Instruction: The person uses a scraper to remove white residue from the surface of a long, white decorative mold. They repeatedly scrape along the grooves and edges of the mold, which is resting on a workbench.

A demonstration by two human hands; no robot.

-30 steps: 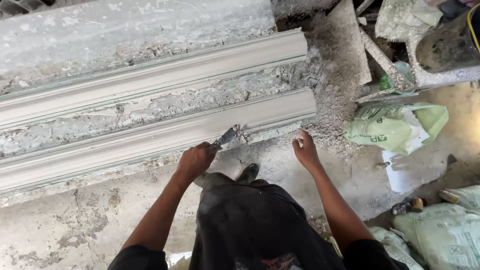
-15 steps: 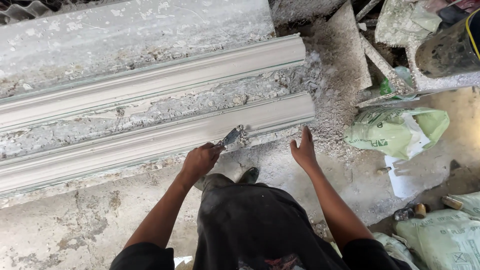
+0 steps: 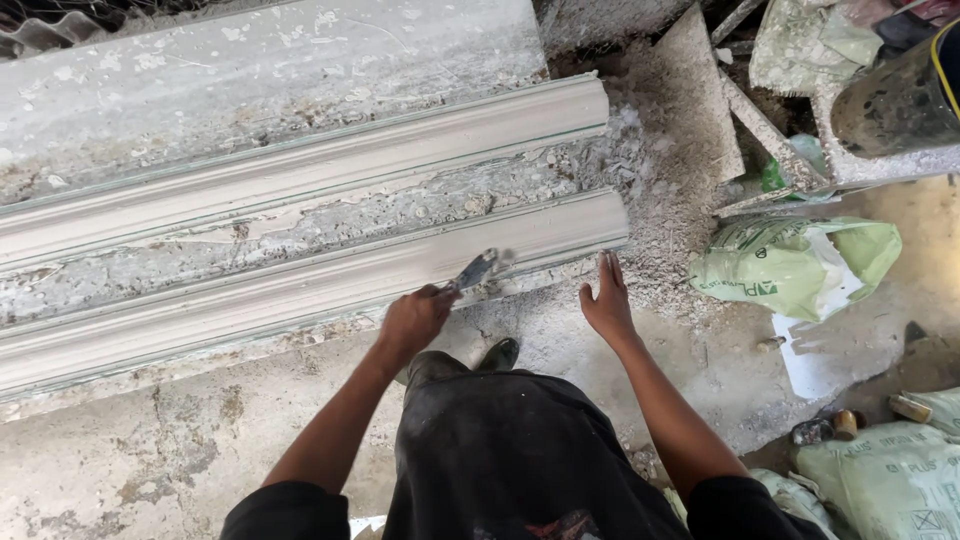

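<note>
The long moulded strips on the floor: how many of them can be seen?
2. The far moulded strip lies higher in the head view; the near moulded strip lies beside it, under the scraper in the left hand. Both run out of view at the left.

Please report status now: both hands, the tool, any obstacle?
Left hand grips scraper, blade on near moulding. Right hand open at moulding's end. Rubble beyond; nothing blocking.

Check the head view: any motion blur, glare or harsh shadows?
Head view: the scraper blade in the left hand is smeared by motion; the right hand and nearer moulding are sharp. Light is soft and even, with no glare or hard shadows.
</note>
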